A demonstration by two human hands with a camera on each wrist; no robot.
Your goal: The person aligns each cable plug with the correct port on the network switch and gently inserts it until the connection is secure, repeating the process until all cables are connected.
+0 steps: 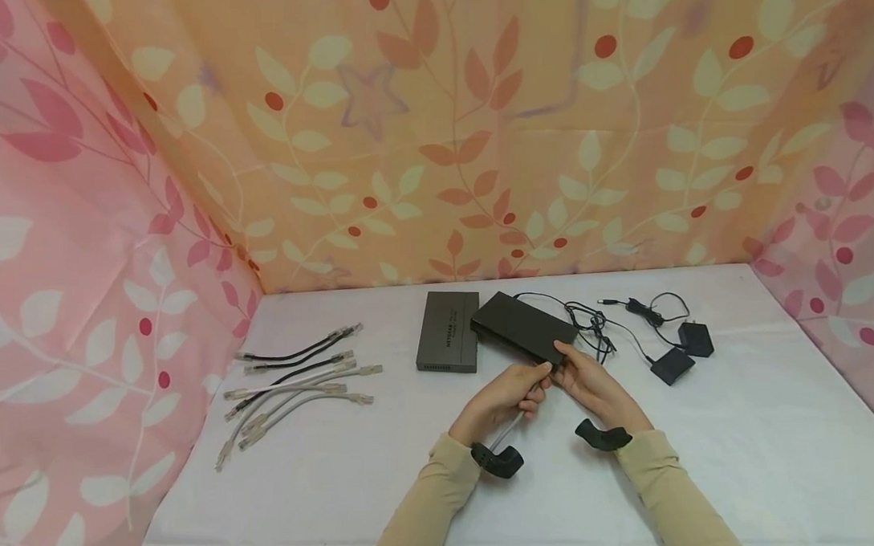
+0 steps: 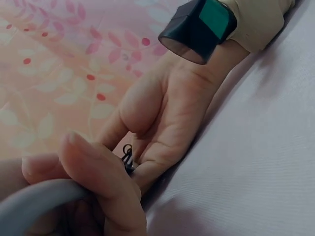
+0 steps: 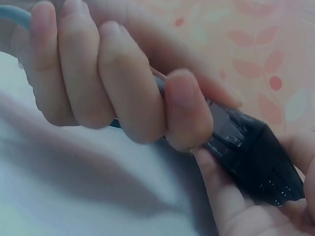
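Observation:
A dark network switch is tilted, its near right corner gripped by my right hand with the thumb on top. At the switch's near edge, my left hand pinches a grey network cable, which trails back under the wrist. In the right wrist view, the curled left fingers cover the cable's end against the port side of the switch. Whether the plug sits inside a port is hidden. The left wrist view shows the cable bending out between thumb and fingers.
A second grey switch lies flat just left of the held one. Several black, white and grey network cables are spread at the left. Two black power adapters lie at the right, with tangled cords behind the held switch.

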